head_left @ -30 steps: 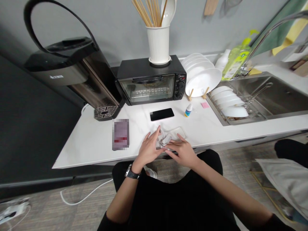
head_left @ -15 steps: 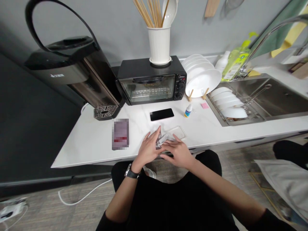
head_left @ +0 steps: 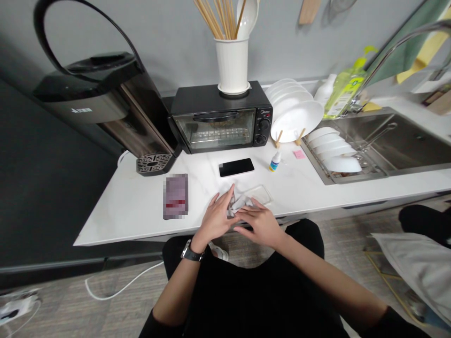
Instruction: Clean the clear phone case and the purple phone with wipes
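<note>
Your left hand (head_left: 216,217) curves beside the cloth (head_left: 240,202); your right hand (head_left: 260,224) touches it. I can't tell whether either grips. The case (head_left: 262,193) lies partly under the cloth, near the counter's (head_left: 130,213) front edge.

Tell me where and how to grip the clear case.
Probably best to pinch the clear case by the rim of its right end, coming from the right: that flat end shows uncovered beyond the right hand, while the crumpled cloth and left hand crowd the other end.

Grey wall (head_left: 169,42), white countertop (head_left: 120,211), steel sink (head_left: 419,126), streaked floor (head_left: 120,319)
</note>
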The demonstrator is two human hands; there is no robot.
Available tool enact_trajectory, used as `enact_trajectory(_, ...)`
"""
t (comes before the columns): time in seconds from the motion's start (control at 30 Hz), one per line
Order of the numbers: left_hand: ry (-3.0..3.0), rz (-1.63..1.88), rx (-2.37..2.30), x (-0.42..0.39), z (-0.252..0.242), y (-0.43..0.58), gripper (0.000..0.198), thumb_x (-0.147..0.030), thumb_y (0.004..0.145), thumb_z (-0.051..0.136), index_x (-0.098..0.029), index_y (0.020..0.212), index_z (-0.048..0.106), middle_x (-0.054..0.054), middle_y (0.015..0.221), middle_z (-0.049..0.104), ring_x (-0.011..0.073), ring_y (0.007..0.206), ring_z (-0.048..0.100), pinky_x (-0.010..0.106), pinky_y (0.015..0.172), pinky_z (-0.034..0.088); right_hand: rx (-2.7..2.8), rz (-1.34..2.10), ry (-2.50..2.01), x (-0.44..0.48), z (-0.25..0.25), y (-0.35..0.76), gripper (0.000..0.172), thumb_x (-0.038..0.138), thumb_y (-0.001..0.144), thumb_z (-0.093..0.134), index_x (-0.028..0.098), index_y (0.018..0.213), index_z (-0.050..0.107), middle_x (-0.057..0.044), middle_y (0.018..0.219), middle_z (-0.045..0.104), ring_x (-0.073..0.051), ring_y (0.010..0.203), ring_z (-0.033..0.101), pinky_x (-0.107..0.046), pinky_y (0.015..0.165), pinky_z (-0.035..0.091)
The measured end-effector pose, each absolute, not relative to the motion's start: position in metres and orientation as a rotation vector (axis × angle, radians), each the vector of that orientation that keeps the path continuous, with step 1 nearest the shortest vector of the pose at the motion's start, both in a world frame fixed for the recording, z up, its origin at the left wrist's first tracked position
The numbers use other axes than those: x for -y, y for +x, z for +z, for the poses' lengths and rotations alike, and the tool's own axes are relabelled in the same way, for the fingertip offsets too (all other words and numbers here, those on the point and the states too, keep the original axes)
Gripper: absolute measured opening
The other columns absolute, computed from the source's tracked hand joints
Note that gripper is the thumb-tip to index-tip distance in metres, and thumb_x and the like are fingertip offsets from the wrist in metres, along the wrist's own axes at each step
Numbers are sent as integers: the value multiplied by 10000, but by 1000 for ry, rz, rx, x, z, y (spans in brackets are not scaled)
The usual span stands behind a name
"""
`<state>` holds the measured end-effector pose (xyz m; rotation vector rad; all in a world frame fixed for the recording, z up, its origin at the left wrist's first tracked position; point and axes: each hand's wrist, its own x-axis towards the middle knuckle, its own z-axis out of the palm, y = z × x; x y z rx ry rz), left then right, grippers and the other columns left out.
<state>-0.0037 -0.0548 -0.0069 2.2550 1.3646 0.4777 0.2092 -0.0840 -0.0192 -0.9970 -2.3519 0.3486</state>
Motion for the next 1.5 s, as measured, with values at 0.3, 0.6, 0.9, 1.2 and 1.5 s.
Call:
enact_trajectory(0.3, 2264, 499, -1350, 54, -9, -4, 1051, -475, 908, 719, -327, 1685, 26, 66, 1582, 548, 253, 1492, 479, 517, 1306, 185, 2256, 76, -1247, 59, -20, 244, 396, 446, 1034, 592, 174, 1305, 689, -146, 1255, 765, -304, 1238, 693, -549, 1207, 397)
enact_trajectory(0.6, 2272, 499, -1363, 56, -7, -3, 1061, -453, 906, 719, -311, 1688, 16, 77, 1584, 541, 255, 1498, 469, 519, 1312, 178, 2256, 245, -1155, 77, -18, 253, 229, 354, 1069, 543, 258, 1133, 740, -33, 1111, 814, -210, 1099, 757, -500, 1251, 339)
enact_trajectory(0.9, 2272, 459, -1353, 55, -7, -5, 1006, -413, 928, 687, -303, 1690, 40, 95, 1670, 426, 242, 1519, 446, 494, 1309, 203, 2306, 260, -1068, 79, -18, 196, 426, 509, 1006, 624, 191, 1282, 689, -123, 1253, 766, -271, 1243, 683, -506, 1235, 375)
enact_trajectory(1.2, 2287, 470, -1374, 56, -4, -2, 1018, -440, 922, 707, -327, 1684, 42, 80, 1620, 502, 254, 1512, 450, 533, 1308, 179, 2164, 94, -1349, 68, -24, 259, 289, 371, 1063, 549, 235, 1258, 713, -91, 1207, 791, -282, 1205, 715, -599, 1255, 293)
enact_trajectory(1.5, 2286, 463, -1371, 55, -7, -5, 1047, -373, 908, 708, -313, 1688, 12, 89, 1612, 507, 248, 1488, 481, 515, 1307, 202, 2286, 304, -1061, 91, -19, 212, 263, 418, 1043, 586, 238, 1191, 707, -73, 1175, 794, -230, 1123, 738, -515, 1247, 351)
